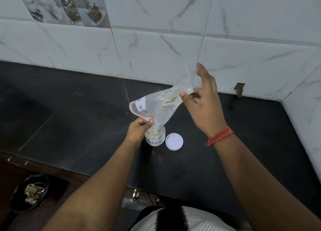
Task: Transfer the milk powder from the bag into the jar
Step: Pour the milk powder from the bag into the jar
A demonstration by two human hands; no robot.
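A clear zip bag [156, 107] with a red seal strip and blue handwriting is tipped mouth-down over a small clear jar [155, 138] on the black counter. Pale milk powder lies in the jar and clings inside the bag's raised end. My left hand [139, 131] pinches the bag's mouth at the jar's rim. My right hand [203, 102] holds up the bag's bottom end between thumb and fingers, with the other fingers spread. The jar's label reads "OWDER" where it shows. The left hand hides part of the jar.
The jar's white lid [174, 141] lies flat on the counter just right of the jar. A marble-tiled wall [173, 45] runs along the back and right side. A dark bin with scraps [30, 192] stands on the floor at lower left.
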